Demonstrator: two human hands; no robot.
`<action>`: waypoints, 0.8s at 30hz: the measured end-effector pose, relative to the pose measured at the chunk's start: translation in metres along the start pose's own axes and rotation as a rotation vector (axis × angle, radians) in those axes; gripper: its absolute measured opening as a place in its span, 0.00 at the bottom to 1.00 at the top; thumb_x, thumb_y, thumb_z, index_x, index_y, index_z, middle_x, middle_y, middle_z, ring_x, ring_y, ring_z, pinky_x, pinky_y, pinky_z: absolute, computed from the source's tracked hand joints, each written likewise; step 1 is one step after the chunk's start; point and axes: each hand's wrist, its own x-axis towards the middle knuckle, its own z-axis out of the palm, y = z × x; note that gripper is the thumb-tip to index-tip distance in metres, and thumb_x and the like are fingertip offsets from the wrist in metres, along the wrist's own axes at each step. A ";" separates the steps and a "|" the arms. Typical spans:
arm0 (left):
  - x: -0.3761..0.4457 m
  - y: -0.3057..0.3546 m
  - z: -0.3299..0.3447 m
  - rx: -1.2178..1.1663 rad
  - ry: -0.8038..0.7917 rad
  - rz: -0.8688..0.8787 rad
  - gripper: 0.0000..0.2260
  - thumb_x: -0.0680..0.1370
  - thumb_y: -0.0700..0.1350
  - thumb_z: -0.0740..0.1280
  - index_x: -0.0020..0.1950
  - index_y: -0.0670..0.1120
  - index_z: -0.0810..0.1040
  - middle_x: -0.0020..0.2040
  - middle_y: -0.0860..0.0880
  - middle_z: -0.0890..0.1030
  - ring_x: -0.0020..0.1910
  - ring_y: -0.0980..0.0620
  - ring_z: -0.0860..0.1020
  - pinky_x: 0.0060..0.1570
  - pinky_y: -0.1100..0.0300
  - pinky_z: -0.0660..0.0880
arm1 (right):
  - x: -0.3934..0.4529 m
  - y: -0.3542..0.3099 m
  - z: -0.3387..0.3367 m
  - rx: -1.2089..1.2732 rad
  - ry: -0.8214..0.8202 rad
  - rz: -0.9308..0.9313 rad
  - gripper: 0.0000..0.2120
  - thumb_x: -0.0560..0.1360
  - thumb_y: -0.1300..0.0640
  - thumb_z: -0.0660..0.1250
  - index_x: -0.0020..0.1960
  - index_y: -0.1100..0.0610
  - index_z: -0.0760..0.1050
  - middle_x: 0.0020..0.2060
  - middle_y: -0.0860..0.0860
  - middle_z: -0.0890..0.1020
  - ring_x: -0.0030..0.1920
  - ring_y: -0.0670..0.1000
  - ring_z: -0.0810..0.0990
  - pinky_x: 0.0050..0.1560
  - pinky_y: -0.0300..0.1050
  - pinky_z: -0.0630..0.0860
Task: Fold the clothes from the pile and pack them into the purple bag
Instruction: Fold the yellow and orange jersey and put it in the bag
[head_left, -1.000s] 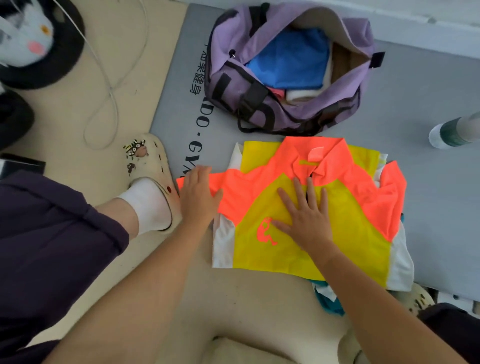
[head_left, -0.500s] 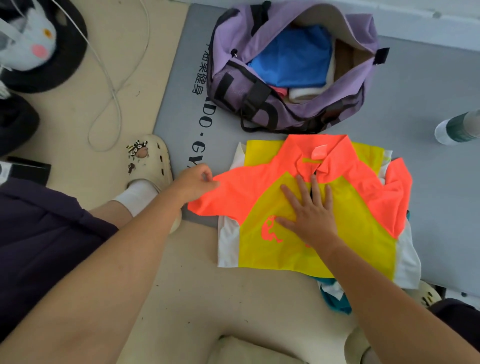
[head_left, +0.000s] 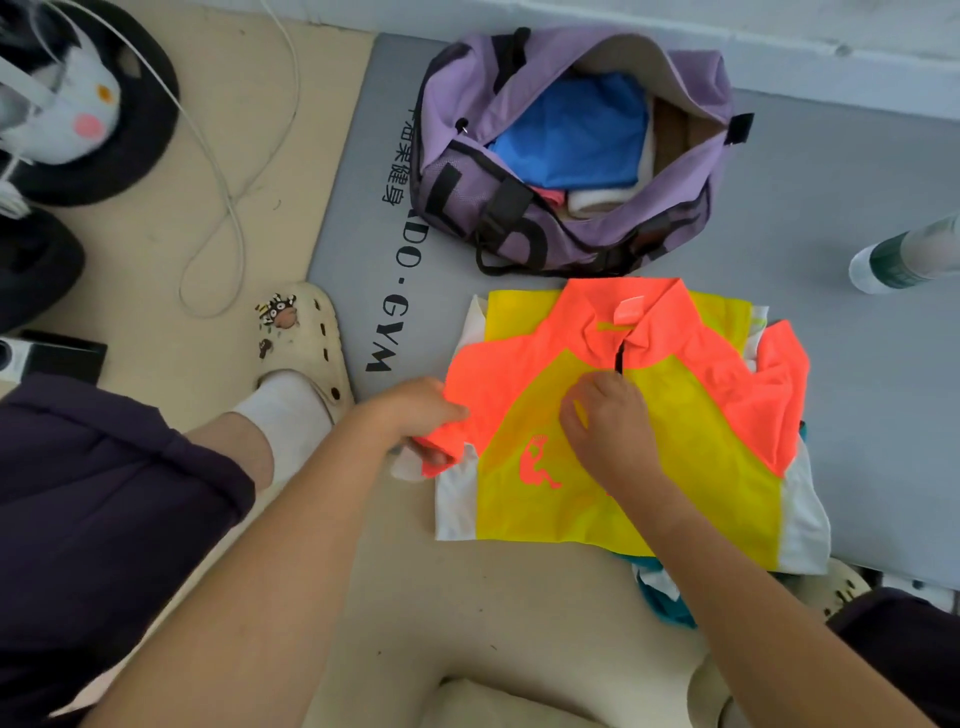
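A yellow and orange polo shirt (head_left: 691, 457) lies flat, partly on the grey mat, on top of a small pile; a teal garment (head_left: 665, 603) pokes out beneath its lower edge. My left hand (head_left: 415, 415) grips the shirt's orange left sleeve at its end. My right hand (head_left: 608, 421) rests on the shirt's chest just below the collar, fingers curled on the fabric. Behind the shirt the purple bag (head_left: 467, 156) stands open, holding a folded blue garment (head_left: 571, 130) plus white and pink pieces.
A grey gym mat (head_left: 831, 218) lies under the bag. A bottle (head_left: 904, 254) lies at the right edge. My cream clog and white sock (head_left: 301, 364) sit left of the shirt. A white cable (head_left: 228, 208) loops over the beige floor; a plush toy (head_left: 67, 114) is at top left.
My left hand has closed on the orange sleeve and pulled it in toward the shirt's body. My right hand's fingers went from flat to curled, shifting slightly up toward the collar.
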 end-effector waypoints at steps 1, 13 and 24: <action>-0.003 0.011 0.012 -0.204 -0.133 -0.021 0.12 0.82 0.45 0.63 0.59 0.38 0.74 0.46 0.37 0.83 0.38 0.42 0.81 0.42 0.50 0.81 | -0.001 -0.008 -0.003 0.208 -0.027 0.148 0.16 0.80 0.52 0.62 0.45 0.64 0.79 0.44 0.59 0.82 0.48 0.62 0.80 0.49 0.54 0.75; 0.050 -0.003 0.039 -0.131 0.418 0.140 0.09 0.77 0.47 0.68 0.55 0.48 0.76 0.42 0.49 0.77 0.40 0.49 0.77 0.41 0.57 0.73 | -0.001 -0.001 0.004 0.370 -0.322 0.578 0.05 0.70 0.64 0.65 0.45 0.60 0.78 0.36 0.52 0.78 0.39 0.54 0.76 0.36 0.43 0.66; 0.066 -0.026 0.072 0.084 0.509 0.026 0.08 0.75 0.53 0.71 0.40 0.51 0.77 0.43 0.50 0.80 0.45 0.48 0.78 0.41 0.57 0.70 | 0.009 0.015 -0.013 0.332 -0.105 0.568 0.06 0.74 0.58 0.70 0.46 0.60 0.78 0.37 0.51 0.78 0.39 0.53 0.76 0.35 0.43 0.64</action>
